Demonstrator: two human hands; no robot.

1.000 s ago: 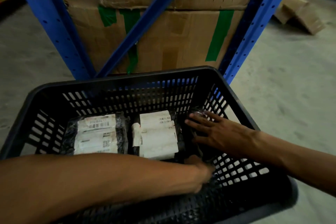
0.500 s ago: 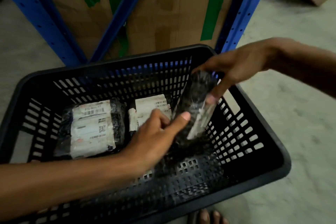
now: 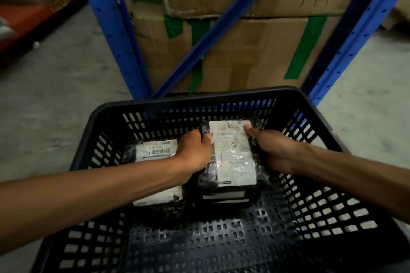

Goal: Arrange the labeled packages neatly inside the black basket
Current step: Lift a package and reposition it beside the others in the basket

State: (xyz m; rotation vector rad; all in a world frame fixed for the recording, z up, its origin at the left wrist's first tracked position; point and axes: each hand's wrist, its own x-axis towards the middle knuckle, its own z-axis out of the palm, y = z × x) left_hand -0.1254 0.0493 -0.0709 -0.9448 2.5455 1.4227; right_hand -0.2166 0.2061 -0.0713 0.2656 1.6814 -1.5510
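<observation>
A black slotted basket [image 3: 321,122] stands on the floor below me. A black-wrapped package with a white label [image 3: 233,155] lies label up on top of another package [image 3: 224,197] in the basket's middle. My left hand [image 3: 195,150] grips its left edge and my right hand [image 3: 275,150] grips its right edge. A second labeled package [image 3: 155,150] lies flat at the left, partly hidden by my left forearm.
Blue metal rack uprights [image 3: 115,35] with a diagonal brace stand just behind the basket. Stacked cardboard boxes with green tape [image 3: 255,51] fill the rack. Grey concrete floor [image 3: 55,99] lies to both sides. The basket's near half holds nothing.
The package that both hands held upright at the basket's right side has been turned label up and laid on the middle package. Both hands stay on its edges.
</observation>
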